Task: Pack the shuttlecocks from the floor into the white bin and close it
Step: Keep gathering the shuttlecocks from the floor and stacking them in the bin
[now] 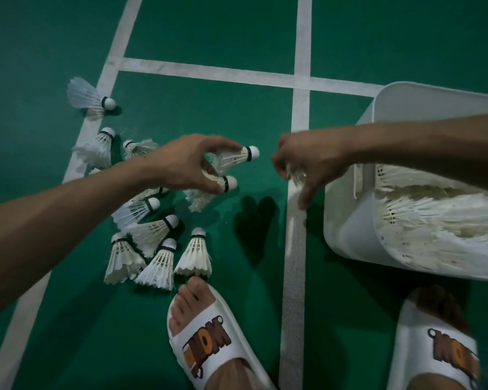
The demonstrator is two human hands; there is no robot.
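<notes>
Left hand (pixel 186 164): fingers curled round the held pair (pixel 233 159), two shuttlecocks gripped by the feather skirts.
Held pair, axis: both lie roughly level, one above the other, cork ends pointing right, toward the other hand and the bin.
Right hand (pixel 307 161): blurred; fingers curled on a tuft of white feathers, judged to be a third shuttlecock (pixel 295 175); index finger hangs down.
White bin (pixel 350 243): at the right, just beside the right hand, under the right forearm; open, and no lid can be told apart.
Bin contents (pixel 434 220): a dense mass of feathers, already well filled.
Floor pile (pixel 152 235): about ten shuttlecocks loose on the green court, under and left of the left forearm; one lies apart at upper left.
Deciding relation: the bin lies right of both hands, the pile left; the right hand is nearer the bin, the left nearer the pile.
Judged next: carry the held pair rightward over the rim, or pass it across.
Stage: mid-collection; closing not yet begun.
</notes>
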